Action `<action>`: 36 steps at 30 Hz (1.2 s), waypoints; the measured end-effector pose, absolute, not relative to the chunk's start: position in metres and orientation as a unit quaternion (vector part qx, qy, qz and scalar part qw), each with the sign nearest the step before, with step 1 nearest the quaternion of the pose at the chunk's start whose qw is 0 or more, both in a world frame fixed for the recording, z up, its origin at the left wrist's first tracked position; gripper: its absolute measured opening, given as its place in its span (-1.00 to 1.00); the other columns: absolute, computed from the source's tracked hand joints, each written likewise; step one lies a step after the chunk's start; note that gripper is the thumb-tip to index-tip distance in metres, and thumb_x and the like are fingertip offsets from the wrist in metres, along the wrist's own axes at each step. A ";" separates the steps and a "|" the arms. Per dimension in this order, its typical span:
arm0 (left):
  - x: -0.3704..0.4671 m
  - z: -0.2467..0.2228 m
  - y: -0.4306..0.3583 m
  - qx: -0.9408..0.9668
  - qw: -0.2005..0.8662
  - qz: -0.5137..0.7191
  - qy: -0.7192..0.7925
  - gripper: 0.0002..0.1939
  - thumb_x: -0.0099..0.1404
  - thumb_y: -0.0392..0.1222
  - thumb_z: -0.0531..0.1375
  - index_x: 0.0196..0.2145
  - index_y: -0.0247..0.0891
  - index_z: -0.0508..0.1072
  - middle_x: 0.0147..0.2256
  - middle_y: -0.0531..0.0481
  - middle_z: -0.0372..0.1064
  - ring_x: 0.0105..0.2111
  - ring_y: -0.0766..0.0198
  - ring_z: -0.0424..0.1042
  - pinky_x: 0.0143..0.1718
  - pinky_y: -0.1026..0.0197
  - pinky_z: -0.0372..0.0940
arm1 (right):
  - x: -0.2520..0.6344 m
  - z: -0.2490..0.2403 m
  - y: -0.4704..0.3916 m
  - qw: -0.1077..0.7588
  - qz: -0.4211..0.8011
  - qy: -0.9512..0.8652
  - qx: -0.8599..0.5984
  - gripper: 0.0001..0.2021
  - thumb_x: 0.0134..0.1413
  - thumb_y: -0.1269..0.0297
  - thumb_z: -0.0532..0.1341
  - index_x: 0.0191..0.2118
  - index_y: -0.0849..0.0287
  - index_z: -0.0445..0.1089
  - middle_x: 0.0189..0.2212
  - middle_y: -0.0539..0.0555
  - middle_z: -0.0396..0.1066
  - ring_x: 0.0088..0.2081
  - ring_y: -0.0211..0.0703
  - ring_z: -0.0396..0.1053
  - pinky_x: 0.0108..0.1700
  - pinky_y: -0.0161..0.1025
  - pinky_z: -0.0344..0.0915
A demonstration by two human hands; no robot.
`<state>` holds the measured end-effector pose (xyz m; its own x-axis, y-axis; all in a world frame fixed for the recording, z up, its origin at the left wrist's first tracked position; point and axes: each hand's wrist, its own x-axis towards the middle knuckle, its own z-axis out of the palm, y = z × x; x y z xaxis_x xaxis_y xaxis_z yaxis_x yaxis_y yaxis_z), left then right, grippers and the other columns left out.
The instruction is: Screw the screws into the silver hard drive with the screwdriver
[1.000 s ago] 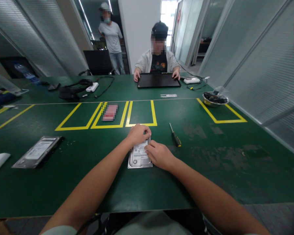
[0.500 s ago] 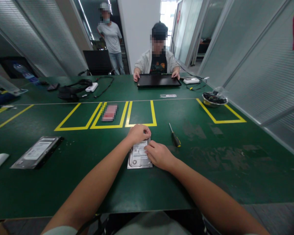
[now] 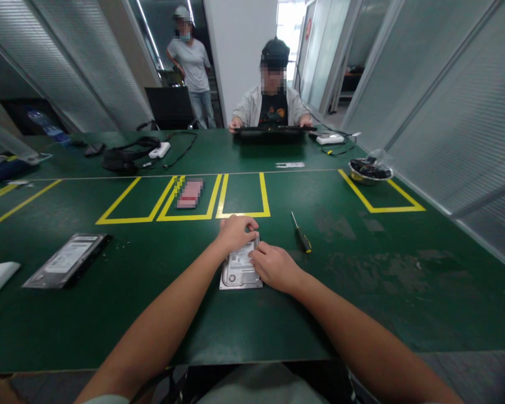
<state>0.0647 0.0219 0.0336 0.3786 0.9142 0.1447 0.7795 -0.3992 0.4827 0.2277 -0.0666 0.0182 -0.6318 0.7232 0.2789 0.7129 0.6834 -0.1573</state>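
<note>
A silver hard drive (image 3: 240, 276) with a white label lies flat on the green table, in front of me. My left hand (image 3: 238, 231) is over its far end, fingers curled, the thumb and fingertips a little apart. At its right edge my right hand (image 3: 273, 266) rests with bent fingers pressed together over the label; anything small between them is too hidden to make out. A screwdriver (image 3: 302, 237) with a black and yellow handle lies to the right of the hands. Further left is a second hard drive (image 3: 69, 257) in a clear bag.
Yellow tape frames (image 3: 244, 215) mark the table (image 3: 151, 314), one around a pink object (image 3: 190, 193). A metal bowl (image 3: 369, 178) stands at the right. Across the table, a seated person holds a black panel (image 3: 273, 132); another person stands behind.
My left hand's fingertips have parted slightly, while my right hand has barely moved. The seated person has tilted the black panel up to nearly edge-on.
</note>
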 end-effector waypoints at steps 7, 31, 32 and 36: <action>0.062 0.018 -0.018 0.794 0.026 0.288 0.534 -0.85 0.26 -0.11 0.25 -0.21 -0.12 0.53 -0.18 -0.10 0.52 -0.12 -0.04 0.31 -0.06 -0.12 0.07 | 0.229 0.021 -0.067 0.196 -0.016 -0.905 -0.377 -0.78 0.29 0.35 0.05 -0.32 0.20 0.41 -0.33 0.13 0.39 -0.29 -0.14 0.30 -0.21 -0.23 0.21; 0.057 0.027 -0.038 0.820 0.004 0.215 0.530 -0.78 0.42 -0.18 0.06 -0.16 -0.10 0.51 -0.14 -0.01 0.55 -0.06 0.08 0.40 0.11 -0.21 -0.11 | 0.290 0.058 -0.043 -0.043 0.063 -0.646 -0.760 -0.65 0.24 0.14 0.09 0.03 0.25 0.19 -0.07 0.31 0.37 -0.06 0.27 0.45 -0.14 0.07 0.36; 0.057 0.027 -0.038 0.821 -0.001 0.214 0.529 -0.78 0.43 -0.18 0.05 -0.15 -0.11 0.50 -0.14 -0.02 0.54 -0.06 0.08 0.40 0.11 -0.20 -0.09 | 0.290 0.058 -0.043 -0.051 0.079 -0.647 -0.756 -0.64 0.24 0.14 0.09 0.04 0.24 0.17 -0.06 0.31 0.38 -0.06 0.28 0.45 -0.14 0.08 0.36; 0.056 0.025 -0.036 0.833 -0.024 0.202 0.515 -0.75 0.44 -0.17 0.02 -0.14 -0.16 0.50 -0.15 -0.06 0.52 -0.07 0.09 0.38 0.07 -0.12 0.02 | 0.286 0.057 -0.044 -0.063 0.115 -0.654 -0.745 -0.66 0.26 0.22 0.03 0.10 0.21 0.13 -0.07 0.32 0.40 -0.08 0.26 0.47 -0.16 0.07 0.35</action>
<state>0.0560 -0.0359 0.0251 0.3884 0.8478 0.3611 0.8669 -0.4690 0.1687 0.2860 -0.0438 0.0573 0.1167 0.9599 -0.2548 0.9892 -0.1352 -0.0564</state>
